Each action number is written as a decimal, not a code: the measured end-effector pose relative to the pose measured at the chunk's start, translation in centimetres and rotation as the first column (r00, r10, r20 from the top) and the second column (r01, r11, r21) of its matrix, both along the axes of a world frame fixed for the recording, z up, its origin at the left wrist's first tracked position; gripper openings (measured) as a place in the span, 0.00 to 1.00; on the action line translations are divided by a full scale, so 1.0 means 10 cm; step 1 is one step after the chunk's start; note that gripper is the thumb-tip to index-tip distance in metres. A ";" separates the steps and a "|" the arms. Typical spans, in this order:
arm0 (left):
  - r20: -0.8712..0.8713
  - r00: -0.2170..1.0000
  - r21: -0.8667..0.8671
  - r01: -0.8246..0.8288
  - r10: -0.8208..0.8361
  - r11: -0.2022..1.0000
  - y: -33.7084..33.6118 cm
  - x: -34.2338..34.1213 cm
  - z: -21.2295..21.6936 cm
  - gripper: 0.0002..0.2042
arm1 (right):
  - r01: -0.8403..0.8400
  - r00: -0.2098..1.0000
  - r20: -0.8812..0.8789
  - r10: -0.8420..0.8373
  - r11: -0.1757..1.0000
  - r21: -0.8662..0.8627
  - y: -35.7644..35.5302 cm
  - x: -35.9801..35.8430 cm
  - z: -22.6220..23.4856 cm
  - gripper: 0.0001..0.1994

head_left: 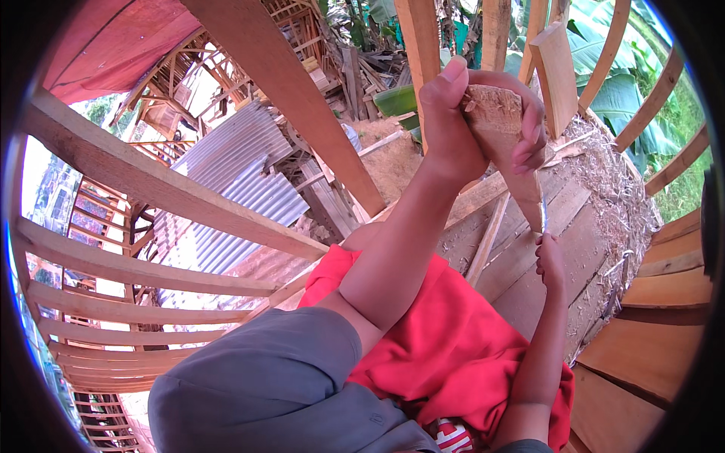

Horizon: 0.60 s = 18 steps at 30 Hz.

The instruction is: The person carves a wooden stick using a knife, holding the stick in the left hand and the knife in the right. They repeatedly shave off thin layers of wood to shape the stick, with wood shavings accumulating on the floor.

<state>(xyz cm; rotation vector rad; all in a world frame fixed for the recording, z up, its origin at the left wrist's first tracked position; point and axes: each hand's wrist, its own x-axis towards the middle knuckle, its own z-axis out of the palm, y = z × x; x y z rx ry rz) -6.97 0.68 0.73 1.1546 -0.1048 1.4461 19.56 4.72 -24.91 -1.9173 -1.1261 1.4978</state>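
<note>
My left hand (451, 121) is raised in front of me. Its fingers wrap round the thick upper end of a pale wooden piece (495, 121), with the thumb on the near side. The piece narrows as it runs down toward my right hand (550, 260). That hand is closed on what looks like a knife, its handle hidden in the fist. A thin, bright strip of the knife's blade (544, 215) shows against the lower end of the wood. Red cloth (438, 332) covers my lap beneath both arms.
Wood shavings (623, 204) lie thick along the right side of the plank floor (521, 279). Wooden slats (151, 177) rail off the left, with upright posts (423, 45) at the back. A board (555, 75) leans there. Corrugated metal sheets (234, 189) lie beyond the rail.
</note>
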 end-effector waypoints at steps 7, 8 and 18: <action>-0.062 0.997 0.022 -0.049 0.050 0.999 0.04 0.07 -0.05 0.40 | 0.037 0.995 -0.086 -0.048 0.991 -0.125 0.09 0.02 -0.03 0.27; -0.038 0.998 -0.009 -0.049 0.048 0.999 0.02 0.07 -0.05 0.41 | 0.038 0.993 -0.106 -0.051 0.992 -0.121 0.07 0.01 -0.03 0.27; -0.121 0.991 0.115 -0.050 0.064 0.992 0.05 0.04 -0.05 0.39 | 0.008 0.854 -0.501 -0.141 0.966 -0.258 0.05 0.09 -0.04 0.23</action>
